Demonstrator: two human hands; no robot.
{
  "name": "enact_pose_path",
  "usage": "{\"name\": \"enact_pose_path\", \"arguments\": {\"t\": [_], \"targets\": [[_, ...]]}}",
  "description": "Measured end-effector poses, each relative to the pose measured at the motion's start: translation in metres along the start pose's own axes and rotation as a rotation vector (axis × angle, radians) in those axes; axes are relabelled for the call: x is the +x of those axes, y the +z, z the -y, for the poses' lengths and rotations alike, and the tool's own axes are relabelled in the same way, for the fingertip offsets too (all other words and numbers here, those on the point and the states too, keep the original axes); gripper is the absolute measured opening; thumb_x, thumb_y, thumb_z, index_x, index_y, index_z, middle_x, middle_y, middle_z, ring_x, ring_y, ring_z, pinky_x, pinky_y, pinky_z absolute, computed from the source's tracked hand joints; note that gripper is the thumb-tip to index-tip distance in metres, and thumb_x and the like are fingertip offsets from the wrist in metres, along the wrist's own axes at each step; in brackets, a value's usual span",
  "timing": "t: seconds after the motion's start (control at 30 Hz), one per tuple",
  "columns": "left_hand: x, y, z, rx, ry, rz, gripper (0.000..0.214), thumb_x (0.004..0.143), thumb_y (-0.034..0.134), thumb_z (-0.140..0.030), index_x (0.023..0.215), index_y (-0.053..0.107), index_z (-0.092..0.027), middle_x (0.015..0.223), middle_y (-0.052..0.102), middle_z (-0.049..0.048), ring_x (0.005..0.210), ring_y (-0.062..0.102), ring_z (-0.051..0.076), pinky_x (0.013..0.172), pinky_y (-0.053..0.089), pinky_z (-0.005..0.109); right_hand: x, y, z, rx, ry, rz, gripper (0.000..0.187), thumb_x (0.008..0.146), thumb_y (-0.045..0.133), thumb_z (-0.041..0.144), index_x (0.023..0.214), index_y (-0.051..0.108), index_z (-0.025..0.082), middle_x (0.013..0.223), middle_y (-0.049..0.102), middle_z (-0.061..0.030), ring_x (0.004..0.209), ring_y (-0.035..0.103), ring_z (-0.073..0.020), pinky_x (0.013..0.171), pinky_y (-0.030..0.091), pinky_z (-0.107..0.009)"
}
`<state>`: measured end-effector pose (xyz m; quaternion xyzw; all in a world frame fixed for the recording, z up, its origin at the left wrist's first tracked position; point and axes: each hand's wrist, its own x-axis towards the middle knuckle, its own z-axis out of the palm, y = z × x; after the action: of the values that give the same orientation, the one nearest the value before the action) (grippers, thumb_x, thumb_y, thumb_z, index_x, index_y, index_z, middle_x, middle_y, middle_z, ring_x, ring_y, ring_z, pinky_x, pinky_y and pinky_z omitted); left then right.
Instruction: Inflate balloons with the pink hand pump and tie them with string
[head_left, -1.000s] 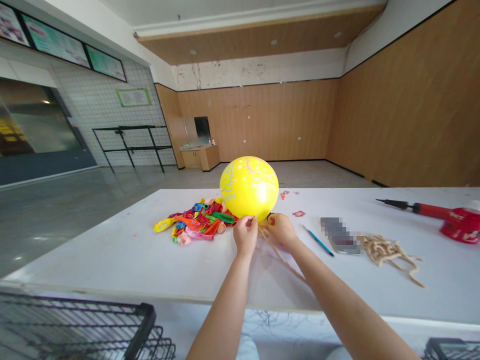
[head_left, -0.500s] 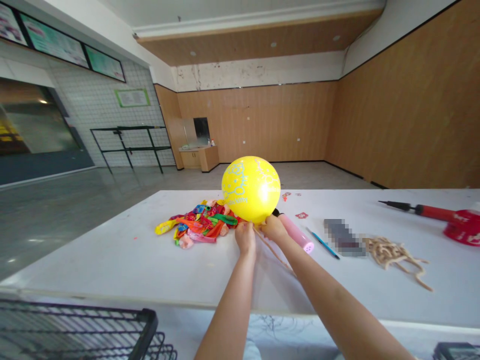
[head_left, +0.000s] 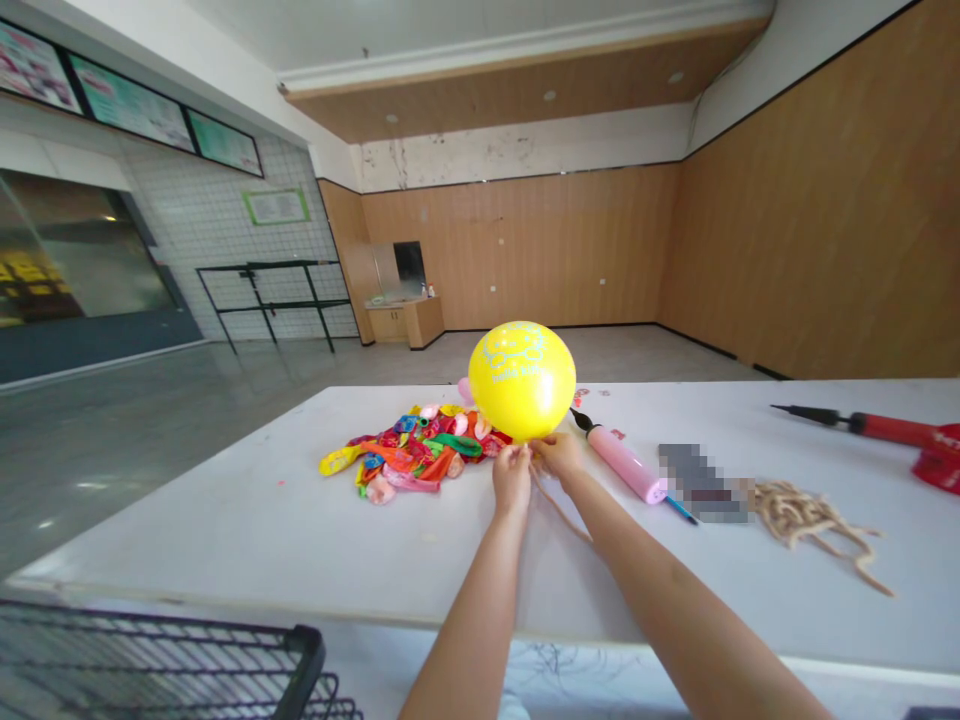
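An inflated yellow balloon (head_left: 523, 378) with pale printing stands just above the white table (head_left: 247, 520). Both hands meet under it at its neck. My left hand (head_left: 512, 478) is closed in a pinch on the neck. My right hand (head_left: 559, 454) is closed too, pinching a tan string (head_left: 559, 507) that trails back across the table toward me. A pile of flat, uninflated balloons (head_left: 409, 455) in mixed colours lies just left of my hands.
A pink hand pump (head_left: 626, 464) lies right of my hands, then a blue pen (head_left: 681, 509), a blurred dark object (head_left: 701, 483) and a bundle of tan strings (head_left: 814, 520). A red pump (head_left: 892, 432) lies far right. A black wire basket (head_left: 172, 665) sits at the near left edge.
The balloon has turned, so its print faces me now. My hands stayed at its neck while the view shifted, bringing the pink pump into sight beside my right hand.
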<state>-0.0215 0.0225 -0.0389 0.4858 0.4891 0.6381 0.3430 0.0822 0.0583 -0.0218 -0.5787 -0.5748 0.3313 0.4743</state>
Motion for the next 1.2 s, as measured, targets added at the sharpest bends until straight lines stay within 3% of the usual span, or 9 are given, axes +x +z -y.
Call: {"name": "enact_pose_path", "arguments": {"t": [0.2,0.3,0.47,0.6,0.7,0.83,1.03,1.1,1.2], "targets": [[-0.007,0.001,-0.003,0.198,0.042,-0.013,0.019,0.078,0.057,-0.034,0.070,0.059,-0.017,0.073,0.067,0.0059,0.075,0.064,0.019,0.064,0.048,0.027,0.010,-0.028,0.005,0.174,0.145,-0.107,0.012,0.078,0.056,0.026,0.075,0.061,0.015,0.074,0.071,-0.0068,0.059,0.063,-0.0113,0.047,0.046,-0.016],[-0.009,0.002,-0.002,0.225,0.028,-0.004,0.016,0.080,0.055,-0.031,0.073,0.060,-0.017,0.074,0.067,0.0060,0.075,0.064,0.018,0.065,0.048,0.027,0.027,-0.037,0.009,0.210,0.198,-0.142,0.010,0.076,0.057,0.024,0.076,0.061,0.015,0.073,0.071,-0.0075,0.058,0.063,-0.0115,0.045,0.046,-0.016],[-0.010,0.002,-0.004,0.288,0.019,-0.014,0.014,0.080,0.054,-0.028,0.074,0.060,-0.017,0.076,0.068,0.0058,0.075,0.065,0.019,0.067,0.049,0.028,0.065,-0.036,0.018,0.238,0.238,-0.163,0.009,0.075,0.061,0.023,0.077,0.061,0.014,0.069,0.068,-0.0075,0.057,0.065,-0.0130,0.044,0.049,-0.017],[-0.012,-0.001,-0.008,0.366,0.049,-0.036,0.016,0.081,0.055,-0.028,0.074,0.064,-0.017,0.077,0.069,0.0064,0.076,0.065,0.019,0.073,0.048,0.031,0.086,-0.032,0.024,0.272,0.205,-0.135,0.019,0.084,0.058,0.030,0.093,0.059,0.013,0.086,0.068,-0.0090,0.064,0.068,-0.0123,0.052,0.055,-0.018],[-0.012,-0.003,-0.009,0.432,0.070,-0.067,0.013,0.079,0.058,-0.023,0.079,0.069,-0.016,0.083,0.071,0.0078,0.082,0.065,0.020,0.079,0.048,0.032,0.087,-0.035,0.025,0.248,0.175,-0.091,0.021,0.087,0.055,0.029,0.102,0.057,0.014,0.097,0.067,-0.0094,0.070,0.069,-0.0110,0.057,0.056,-0.018],[-0.010,-0.003,-0.006,0.450,0.034,-0.079,0.023,0.076,0.058,-0.011,0.094,0.071,-0.015,0.092,0.072,0.0100,0.085,0.066,0.020,0.081,0.050,0.031,0.066,-0.045,0.022,0.135,0.142,0.027,0.013,0.085,0.056,0.020,0.096,0.060,0.014,0.092,0.068,-0.0080,0.071,0.068,-0.0110,0.057,0.055,-0.019],[-0.006,-0.002,-0.004,0.442,-0.013,-0.054,0.022,0.078,0.055,-0.007,0.092,0.070,-0.015,0.091,0.072,0.0093,0.086,0.068,0.020,0.080,0.051,0.030,-0.001,-0.065,0.020,-0.154,0.052,0.308,0.005,0.074,0.067,0.018,0.074,0.065,0.013,0.065,0.066,-0.0030,0.059,0.064,-0.0123,0.052,0.048,-0.019],[-0.005,-0.003,-0.005,0.453,-0.013,-0.055,0.021,0.078,0.054,-0.007,0.090,0.069,-0.014,0.091,0.072,0.0094,0.087,0.067,0.019,0.080,0.051,0.030,-0.026,-0.068,0.019,-0.256,0.016,0.362,0.011,0.068,0.074,0.020,0.076,0.068,0.014,0.062,0.065,-0.0022,0.058,0.063,-0.0135,0.055,0.046,-0.021],[-0.004,-0.004,-0.006,0.459,0.001,-0.066,0.020,0.078,0.054,-0.006,0.088,0.069,-0.015,0.090,0.071,0.0086,0.088,0.067,0.018,0.079,0.051,0.028,-0.055,-0.065,0.018,-0.492,-0.123,0.370,0.028,0.061,0.079,0.022,0.089,0.072,0.017,0.075,0.069,-0.0043,0.075,0.065,-0.0185,0.068,0.047,-0.025]]}}
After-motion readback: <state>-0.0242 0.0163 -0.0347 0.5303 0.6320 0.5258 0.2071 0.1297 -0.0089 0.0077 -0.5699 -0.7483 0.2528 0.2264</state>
